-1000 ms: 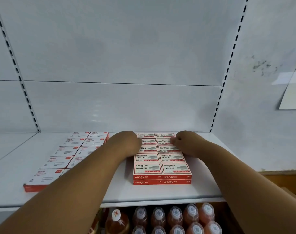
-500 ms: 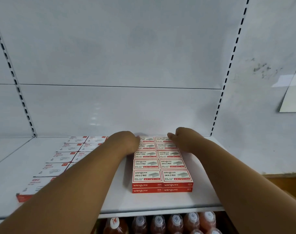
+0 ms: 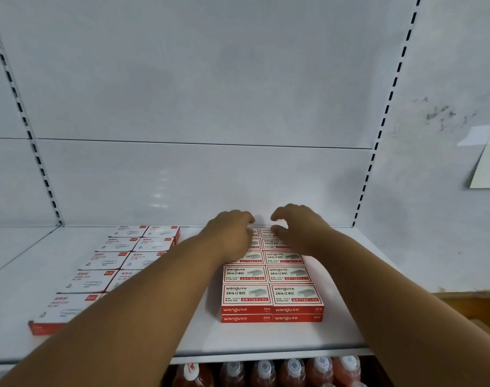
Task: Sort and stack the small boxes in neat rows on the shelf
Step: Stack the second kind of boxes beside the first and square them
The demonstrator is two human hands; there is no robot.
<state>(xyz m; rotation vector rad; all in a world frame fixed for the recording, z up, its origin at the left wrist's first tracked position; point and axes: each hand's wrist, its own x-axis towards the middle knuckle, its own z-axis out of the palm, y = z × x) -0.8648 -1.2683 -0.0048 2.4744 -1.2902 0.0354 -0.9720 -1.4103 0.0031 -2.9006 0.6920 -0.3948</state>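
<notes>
Red-and-white staple boxes (image 3: 271, 286) stand in two columns, two layers high, on the white shelf (image 3: 199, 333). My left hand (image 3: 232, 233) and my right hand (image 3: 296, 227) hover over the far end of that block near the back panel, fingers curled and slightly apart, thumbs toward each other. Neither hand grips a box. The rearmost boxes are partly hidden under my hands. To the left lie white paper-clip boxes (image 3: 118, 261) with red corners, in two columns; my left forearm covers part of them.
The white back panel (image 3: 199, 180) rises just behind the boxes, with slotted uprights at left (image 3: 42, 174) and right (image 3: 369, 169). Bottles with white caps (image 3: 266, 371) stand on the shelf below. Bare shelf lies between the two box groups and right of the staple boxes.
Both hands have lifted off the tops of the rear staple boxes and moved toward the back panel, closer together, with fingers opening. The boxes have not shifted.
</notes>
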